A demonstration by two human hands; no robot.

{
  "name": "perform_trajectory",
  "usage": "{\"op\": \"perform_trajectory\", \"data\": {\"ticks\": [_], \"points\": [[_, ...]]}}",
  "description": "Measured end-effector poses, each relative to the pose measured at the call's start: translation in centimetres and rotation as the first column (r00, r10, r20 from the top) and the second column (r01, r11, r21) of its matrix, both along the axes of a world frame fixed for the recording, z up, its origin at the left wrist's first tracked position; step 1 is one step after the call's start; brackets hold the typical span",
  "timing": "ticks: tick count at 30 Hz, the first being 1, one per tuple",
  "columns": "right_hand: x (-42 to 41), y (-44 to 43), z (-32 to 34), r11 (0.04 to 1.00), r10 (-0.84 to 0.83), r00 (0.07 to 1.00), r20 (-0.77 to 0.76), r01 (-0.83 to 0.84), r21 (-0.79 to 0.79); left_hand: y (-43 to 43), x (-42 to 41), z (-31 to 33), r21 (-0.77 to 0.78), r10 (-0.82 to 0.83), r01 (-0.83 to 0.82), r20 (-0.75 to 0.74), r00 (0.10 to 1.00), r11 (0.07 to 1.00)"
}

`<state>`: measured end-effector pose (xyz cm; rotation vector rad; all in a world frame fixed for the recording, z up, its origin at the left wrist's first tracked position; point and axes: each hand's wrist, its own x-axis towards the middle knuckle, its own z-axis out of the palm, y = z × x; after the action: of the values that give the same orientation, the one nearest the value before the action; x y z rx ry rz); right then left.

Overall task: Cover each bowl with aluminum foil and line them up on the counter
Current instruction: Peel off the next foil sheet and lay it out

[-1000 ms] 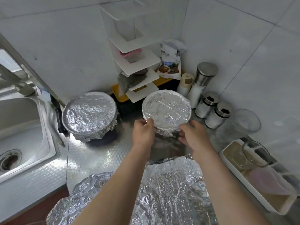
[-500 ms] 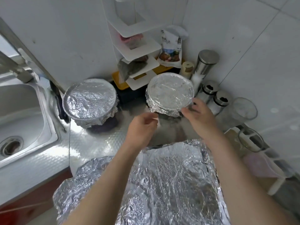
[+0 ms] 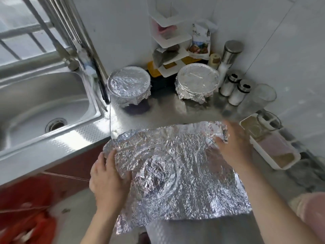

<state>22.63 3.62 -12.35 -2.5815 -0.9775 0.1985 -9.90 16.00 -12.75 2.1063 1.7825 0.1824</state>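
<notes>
Looking down from the head camera, I see my two hands on a large crumpled foil sheet (image 3: 184,182) spread at the near edge of the tabletop (image 3: 167,110). My left hand (image 3: 109,178) grips the sheet's left edge, fingers curled round the foil. My right hand (image 3: 235,147) is blurred, but its fingers are bent over the bunched far right corner and hold it. A round outline (image 3: 158,175) presses up through the middle of the sheet; whatever lies under it is hidden.

Farther back, two foil-wrapped bowls stand apart along the wall. The left covered bowl (image 3: 129,85) is just beside the sink (image 3: 44,103), and the right covered bowl (image 3: 197,81) is next to a pair of metal shakers (image 3: 233,88). A white corner rack (image 3: 168,41) rises between the bowls at the wall. To the right a compartment tray (image 3: 270,147) lies along the wall.
</notes>
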Motion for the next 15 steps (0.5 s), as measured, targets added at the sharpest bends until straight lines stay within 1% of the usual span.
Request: {"op": "perform_trajectory", "data": {"ticks": [1, 2, 4, 6, 7, 9, 11, 13, 15], "points": [[-0.9, -1.1, 0.4, 1.000, -0.027, 0.999, -0.033, 0.027, -0.009, -0.6, -1.3, 0.1, -0.046, 0.046, -0.045, 0.009, 0.999, 0.998], [-1.4, -2.0, 0.4, 0.998, -0.055, 0.995, -0.086, 0.056, 0.005, -0.6, -2.1, -0.2, -0.100, 0.081, -0.075, 0.052, 0.995, 0.992], [-2.9, -4.2, 0.5, 0.993, -0.109, 0.970, -0.217, 0.114, 0.013, -1.5, -3.3, 0.0, -0.228, 0.185, -0.138, 0.199, 0.962, 0.964], [-4.1, -5.7, 0.2, 0.988, -0.153, 0.937, -0.314, 0.135, -0.078, -1.9, -3.5, 0.0, -0.322, 0.305, -0.213, 0.270, 0.913, 0.923], [-5.2, -6.8, 0.4, 0.983, -0.172, 0.920, -0.351, 0.139, -0.119, -2.5, -3.8, 0.5, -0.326, 0.343, -0.246, 0.285, 0.895, 0.913], [-6.6, -7.8, 0.4, 0.976, -0.194, 0.904, -0.380, 0.136, -0.173, -2.9, -4.0, 1.1, -0.277, 0.375, -0.296, 0.301, 0.877, 0.914], [-7.5, -8.6, 0.5, 0.969, -0.214, 0.899, -0.383, 0.145, -0.201, -3.1, -4.2, 1.9, -0.189, 0.351, -0.303, 0.320, 0.880, 0.934], [-8.1, -9.2, 0.7, 0.963, -0.228, 0.891, -0.394, 0.146, -0.227, -3.0, -4.3, 2.6, -0.104, 0.277, -0.257, 0.320, 0.906, 0.961], [-8.5, -9.7, 1.0, 0.959, -0.235, 0.883, -0.407, 0.142, -0.245, -3.0, -4.3, 3.6, -0.061, 0.221, -0.213, 0.318, 0.922, 0.975]]}}
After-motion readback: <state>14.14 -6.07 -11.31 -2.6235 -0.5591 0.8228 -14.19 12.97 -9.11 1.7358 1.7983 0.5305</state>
